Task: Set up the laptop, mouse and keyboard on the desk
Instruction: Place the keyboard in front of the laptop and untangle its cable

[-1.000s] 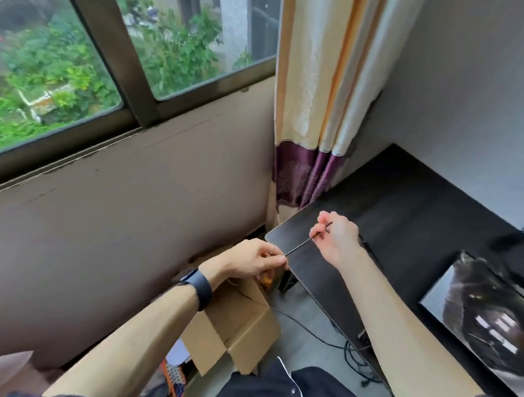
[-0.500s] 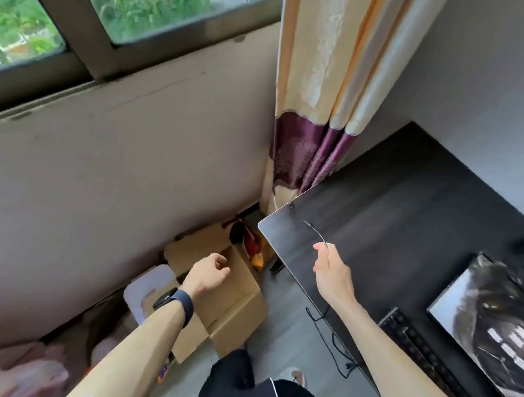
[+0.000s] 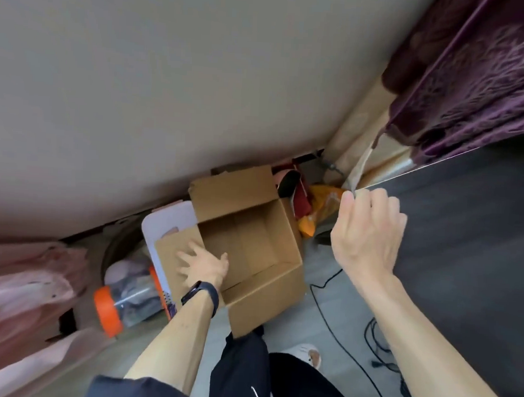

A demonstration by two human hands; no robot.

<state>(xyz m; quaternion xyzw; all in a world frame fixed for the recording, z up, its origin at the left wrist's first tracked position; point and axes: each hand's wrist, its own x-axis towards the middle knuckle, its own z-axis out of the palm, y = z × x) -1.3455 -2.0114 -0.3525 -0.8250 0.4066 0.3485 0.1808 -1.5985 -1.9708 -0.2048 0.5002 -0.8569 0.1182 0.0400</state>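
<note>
No laptop, keyboard or mouse shows in the head view. An open cardboard box [image 3: 267, 302] stands on the floor beside the dark desk [image 3: 480, 240], and its inside looks empty. My left hand [image 3: 202, 265] hovers over the box's left flap with its fingers spread and nothing in it. My right hand [image 3: 368, 231] rests at the desk's near corner, fingers curled, with nothing visible in it. A thin black cable [image 3: 333, 317] trails across the floor below the desk's edge.
A clear jar with an orange lid [image 3: 109, 308] lies left of the box, next to a white basket [image 3: 168, 220] and pink plastic bags [image 3: 22, 283]. An orange bag [image 3: 324, 201] sits behind the box. A purple curtain [image 3: 473, 88] hangs over the desk's far edge.
My view has tilted down from the window to the floor. The thin tie my hands held is gone from sight. My left hand dropped to the box and opened.
</note>
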